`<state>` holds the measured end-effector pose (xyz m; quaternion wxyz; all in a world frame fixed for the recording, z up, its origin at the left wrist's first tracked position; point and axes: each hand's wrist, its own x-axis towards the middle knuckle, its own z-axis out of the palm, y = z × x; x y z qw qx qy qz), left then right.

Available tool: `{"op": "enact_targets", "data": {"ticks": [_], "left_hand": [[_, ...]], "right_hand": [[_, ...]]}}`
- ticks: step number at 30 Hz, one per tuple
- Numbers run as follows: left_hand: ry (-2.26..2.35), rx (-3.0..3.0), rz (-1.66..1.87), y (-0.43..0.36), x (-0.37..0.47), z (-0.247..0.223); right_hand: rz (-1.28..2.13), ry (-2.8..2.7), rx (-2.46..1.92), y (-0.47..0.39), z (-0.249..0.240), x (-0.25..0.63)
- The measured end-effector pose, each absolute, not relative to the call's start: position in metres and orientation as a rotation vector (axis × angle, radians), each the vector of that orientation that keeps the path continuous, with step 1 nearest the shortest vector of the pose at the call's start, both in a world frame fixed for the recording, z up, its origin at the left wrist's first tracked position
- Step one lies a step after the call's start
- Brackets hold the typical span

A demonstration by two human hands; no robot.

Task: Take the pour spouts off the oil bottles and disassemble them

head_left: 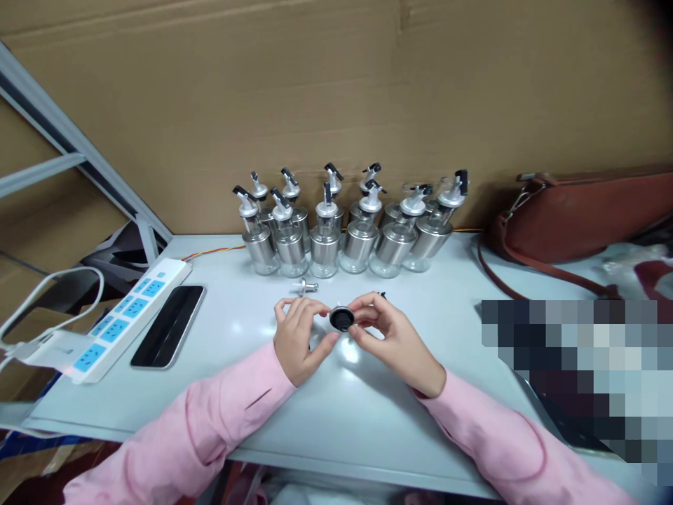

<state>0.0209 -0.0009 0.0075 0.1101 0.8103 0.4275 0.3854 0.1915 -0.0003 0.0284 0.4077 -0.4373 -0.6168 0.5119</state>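
Since the black-lined cap (342, 320) is small and round, I pinch it from both sides, presumably for steadiness: left hand (299, 337) and right hand (395, 340) grip opposite edges, nearly closed, over the worktop (326, 428), before the bottles (324, 249).

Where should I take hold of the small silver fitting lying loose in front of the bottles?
The silver fitting is probably best pinched by the narrow stem at its right end, straight from above. It lies on its side, so the stem sticks out past the wider disc. Bottles stand behind it and the left hand is just in front, leaving the top the freest approach.
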Motion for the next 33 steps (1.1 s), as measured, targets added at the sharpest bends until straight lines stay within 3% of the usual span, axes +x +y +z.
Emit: {"op": "enact_targets", "data": {"ticks": [10,22,33], "left_hand": [[1.267,2.406,0.935,-0.002,0.02,0.009],[1.187,2.553,0.854,-0.002,0.018,0.012],[1.033,2.626,1.038,-0.003,0.017,0.011]], "right_hand": [[1.282,-1.716,-1.129,-0.003,0.027,0.19],[1.045,-1.984,-1.078,-0.013,0.026,0.189],[0.918,-2.139,-1.01,-0.017,0.025,0.192]]}}
